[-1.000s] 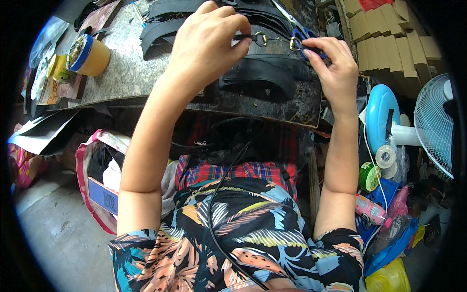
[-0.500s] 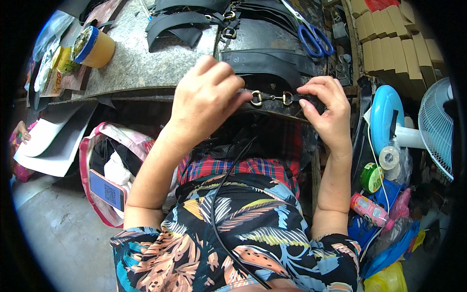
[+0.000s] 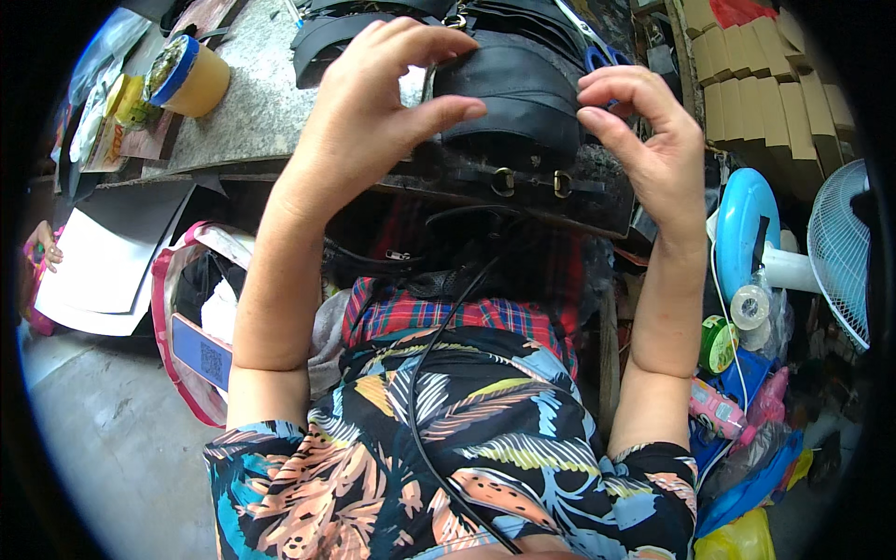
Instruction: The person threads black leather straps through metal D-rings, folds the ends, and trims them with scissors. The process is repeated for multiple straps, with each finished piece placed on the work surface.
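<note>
Black leather piece (image 3: 523, 93) with two metal rings lies on the counter (image 3: 252, 112); left hand (image 3: 373, 103) at nine o'clock and right hand (image 3: 653, 140) at three hover, fingers spread apart, holding nothing.

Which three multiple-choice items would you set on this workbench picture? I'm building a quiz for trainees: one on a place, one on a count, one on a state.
1. Where is the yellow tub with the blue lid?
A. left on the bench
B. beside the fan
C. on the lap

2. How many metal rings show on the strap at the bench edge?
A. none
B. two
C. five

3. How are the left hand and right hand?
A. fists
B. flat
C. fingers curled, raised over the black leather piece

Answers: A, it stands far left; B, two rings side by side; C, both hover, gripping nothing.
</note>
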{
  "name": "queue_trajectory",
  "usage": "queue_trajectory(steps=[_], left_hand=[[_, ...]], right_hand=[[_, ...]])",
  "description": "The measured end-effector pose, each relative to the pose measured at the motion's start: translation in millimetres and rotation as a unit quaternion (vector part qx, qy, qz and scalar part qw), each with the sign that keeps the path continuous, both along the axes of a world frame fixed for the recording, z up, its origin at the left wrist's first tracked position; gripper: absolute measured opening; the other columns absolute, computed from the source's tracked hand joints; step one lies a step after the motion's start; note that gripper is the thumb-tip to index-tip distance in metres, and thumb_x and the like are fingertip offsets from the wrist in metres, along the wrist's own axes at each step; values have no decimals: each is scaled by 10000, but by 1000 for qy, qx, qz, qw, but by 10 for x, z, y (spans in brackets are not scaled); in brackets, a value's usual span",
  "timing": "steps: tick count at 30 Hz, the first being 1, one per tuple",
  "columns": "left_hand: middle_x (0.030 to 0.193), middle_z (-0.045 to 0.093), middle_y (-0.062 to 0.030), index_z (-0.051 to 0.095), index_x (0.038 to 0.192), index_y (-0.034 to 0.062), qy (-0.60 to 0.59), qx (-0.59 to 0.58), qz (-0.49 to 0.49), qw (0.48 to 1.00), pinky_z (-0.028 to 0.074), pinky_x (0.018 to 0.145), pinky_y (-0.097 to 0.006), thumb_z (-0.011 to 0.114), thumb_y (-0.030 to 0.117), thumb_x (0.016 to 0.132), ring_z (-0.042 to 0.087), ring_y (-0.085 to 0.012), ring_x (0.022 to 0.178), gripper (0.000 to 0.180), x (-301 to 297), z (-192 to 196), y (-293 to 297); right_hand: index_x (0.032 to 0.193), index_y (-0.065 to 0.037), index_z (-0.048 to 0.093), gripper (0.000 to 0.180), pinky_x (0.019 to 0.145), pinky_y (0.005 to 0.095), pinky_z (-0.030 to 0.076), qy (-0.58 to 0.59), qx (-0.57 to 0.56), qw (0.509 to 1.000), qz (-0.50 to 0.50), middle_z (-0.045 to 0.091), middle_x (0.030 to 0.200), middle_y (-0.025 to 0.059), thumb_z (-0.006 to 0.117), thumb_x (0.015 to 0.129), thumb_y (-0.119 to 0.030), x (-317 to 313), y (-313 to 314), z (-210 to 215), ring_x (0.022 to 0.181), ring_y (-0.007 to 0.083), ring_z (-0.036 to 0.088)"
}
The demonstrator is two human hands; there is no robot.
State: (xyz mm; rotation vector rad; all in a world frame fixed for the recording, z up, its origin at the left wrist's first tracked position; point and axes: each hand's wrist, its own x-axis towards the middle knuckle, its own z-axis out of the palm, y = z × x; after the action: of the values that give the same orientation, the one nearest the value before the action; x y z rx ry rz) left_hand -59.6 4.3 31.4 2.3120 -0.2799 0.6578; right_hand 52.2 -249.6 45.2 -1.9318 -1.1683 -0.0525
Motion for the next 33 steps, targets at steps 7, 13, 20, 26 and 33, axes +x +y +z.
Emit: queue_trajectory(steps=[7, 13, 20, 26, 33], left_hand=[[1005, 668, -51, 672, 1120, 37, 37, -175, -23, 984, 457, 853, -280, 827, 175, 763, 628, -160, 956, 413, -92, 45, 102], [920, 635, -58, 676, 1029, 86, 0, 72, 29, 997, 480, 813, -366, 842, 208, 675, 573, -270, 926, 410, -64, -81, -24], [1115, 620, -25, 634, 1198, 115, -4, 218, 111, 970, 429, 941, -416, 861, 272, 601, 522, -266, 1073, 658, -76, -150, -222], [1006, 618, -53, 657, 1064, 87, 17, 164, 41, 985, 454, 875, -398, 843, 202, 619, 553, -279, 996, 495, 80, -207, -258], [999, 606, -69, 639, 1100, -26, -50, -187, 82, 978, 507, 867, -289, 818, 84, 742, 624, -163, 975, 415, 9, -167, -13]], right_hand=[[1153, -74, 670, 364, 838, 282, 463, 6, 20, 1000, -8, 672, 1083, 56, 752, 821, -200, -6, 62, 28, 1028, 167, 614], [1225, -78, 632, 407, 840, 269, 471, 118, 65, 990, -40, 674, 1041, 57, 585, 829, 2, 2, -46, -48, 999, 138, 620], [1199, -82, 652, 418, 846, 298, 503, 62, -14, 997, -33, 673, 1043, 63, 628, 791, 7, -88, -87, -110, 984, 169, 638], [1170, -57, 668, 379, 937, 350, 475, -87, -101, 988, -71, 670, 1124, 80, 636, 795, -7, 52, -93, -93, 1072, 236, 599], [1180, -129, 668, 494, 1046, 424, 396, -211, -152, 965, 28, 647, 1127, 94, 795, 703, -148, 160, 180, -281, 1167, 292, 556]])
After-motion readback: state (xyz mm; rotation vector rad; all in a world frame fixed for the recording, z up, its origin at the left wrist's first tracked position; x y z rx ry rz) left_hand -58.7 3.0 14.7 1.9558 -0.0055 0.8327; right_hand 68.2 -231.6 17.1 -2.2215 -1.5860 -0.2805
